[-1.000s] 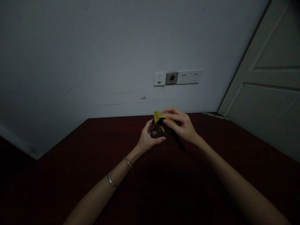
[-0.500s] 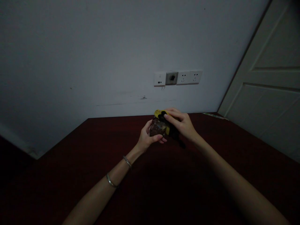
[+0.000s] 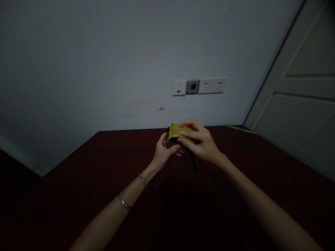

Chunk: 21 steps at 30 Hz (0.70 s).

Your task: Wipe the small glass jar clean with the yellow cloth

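Note:
My left hand is closed around a small clear, faceted glass-like container, which looks brownish in the dim light. My right hand grips a soft yellow and black cloth. The cloth lies over the top and right side of the container and hides much of it. A dark strap-like end hangs below my right hand. Both hands are held above the dark red tabletop, close to its far edge.
A pale wall rises behind the table, with a row of sockets and switches. To the right stands a white panelled door. A thin printed strip lies at the table's far right edge.
My right hand has shifted the cloth left and over the container, so more yellow shows and less of the container. The dark end now hangs straighter. My left hand stays nearly in place.

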Tool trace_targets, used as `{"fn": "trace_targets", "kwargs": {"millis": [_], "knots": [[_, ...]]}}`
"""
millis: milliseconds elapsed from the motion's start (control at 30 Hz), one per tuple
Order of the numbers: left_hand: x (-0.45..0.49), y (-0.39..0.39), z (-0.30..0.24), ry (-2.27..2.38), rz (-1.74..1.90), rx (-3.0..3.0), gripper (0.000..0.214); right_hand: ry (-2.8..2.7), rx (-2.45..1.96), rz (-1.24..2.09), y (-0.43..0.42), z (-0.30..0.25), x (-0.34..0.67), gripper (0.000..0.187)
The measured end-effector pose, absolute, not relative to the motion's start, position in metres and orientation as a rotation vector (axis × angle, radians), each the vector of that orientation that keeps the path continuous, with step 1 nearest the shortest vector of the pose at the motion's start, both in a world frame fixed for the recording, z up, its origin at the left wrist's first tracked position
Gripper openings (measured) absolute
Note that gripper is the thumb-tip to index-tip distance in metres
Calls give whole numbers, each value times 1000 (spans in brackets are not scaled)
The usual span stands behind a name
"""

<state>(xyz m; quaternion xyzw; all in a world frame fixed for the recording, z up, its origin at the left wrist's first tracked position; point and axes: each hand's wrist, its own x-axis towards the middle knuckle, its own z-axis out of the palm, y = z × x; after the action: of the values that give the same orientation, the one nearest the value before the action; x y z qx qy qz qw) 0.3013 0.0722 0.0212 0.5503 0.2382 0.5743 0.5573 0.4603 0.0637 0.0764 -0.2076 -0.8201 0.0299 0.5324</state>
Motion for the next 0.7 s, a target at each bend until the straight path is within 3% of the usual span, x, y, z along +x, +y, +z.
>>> {"fn": "trace_targets", "kwargs": {"millis": [200, 367, 433, 700], "knots": [[305, 67, 19, 564, 1237, 1330, 67, -1978, -602, 269, 69, 80, 467, 28], [303, 65, 23, 634, 1228, 1197, 58, -2237, -593, 329, 65, 80, 471, 77], [302, 64, 24, 677, 1214, 1170, 58, -2264, -618, 339, 65, 78, 469, 86], [304, 63, 28, 782, 1207, 1209, 56, -2110, -657, 212, 69, 70, 459, 77]]}}
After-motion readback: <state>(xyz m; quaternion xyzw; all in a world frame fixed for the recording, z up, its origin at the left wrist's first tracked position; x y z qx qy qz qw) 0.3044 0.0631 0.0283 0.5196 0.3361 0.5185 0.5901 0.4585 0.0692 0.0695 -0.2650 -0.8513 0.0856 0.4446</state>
